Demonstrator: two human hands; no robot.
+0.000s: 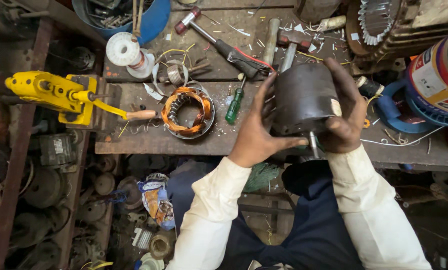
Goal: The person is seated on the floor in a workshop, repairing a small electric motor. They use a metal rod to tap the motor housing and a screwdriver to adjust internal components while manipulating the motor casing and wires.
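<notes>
Dark metal motor (304, 97) sits gripped between both hands: left hand (256, 132) at nine o'clock, right hand (346, 115) at three (shaft pointing down), above the worktop (149, 142).

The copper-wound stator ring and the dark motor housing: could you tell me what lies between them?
In the head view, a green-handled screwdriver lies between the stator ring and the motor housing.

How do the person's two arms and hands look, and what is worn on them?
Both hands are bare: no gloves, rings or watch can be seen on the left hand or the right hand. Each arm wears a long, loose cream-white sleeve with creases, reaching the wrist. No markings or cables show on them.
</notes>
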